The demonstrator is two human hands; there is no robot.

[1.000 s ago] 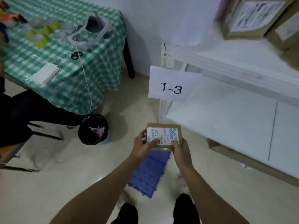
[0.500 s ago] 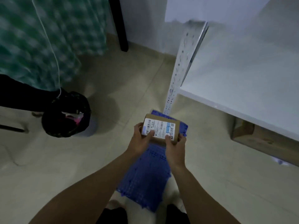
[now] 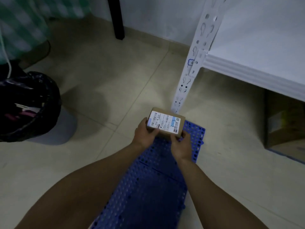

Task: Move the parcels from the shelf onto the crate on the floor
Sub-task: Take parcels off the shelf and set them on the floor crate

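Observation:
A small brown cardboard parcel (image 3: 165, 123) with a white shipping label on top is held low over the far end of the flat blue perforated crate (image 3: 148, 187) on the floor. My left hand (image 3: 145, 134) grips its near left corner, thumb on the label. My right hand (image 3: 181, 146) holds its near right corner from below. Whether the parcel touches the crate cannot be told. The white metal shelf (image 3: 247, 70) stands at the right, its lowest board bare where it shows.
A black-lined waste bin (image 3: 28, 106) stands on the floor at the left. A table with a green checked cloth (image 3: 21, 25) and a black leg (image 3: 118, 19) is at the back left. A large cardboard box (image 3: 283, 123) sits under the shelf.
The view has dropped from the shelf toward the floor. Both hands have lowered the parcel down and forward to the far end of the blue crate.

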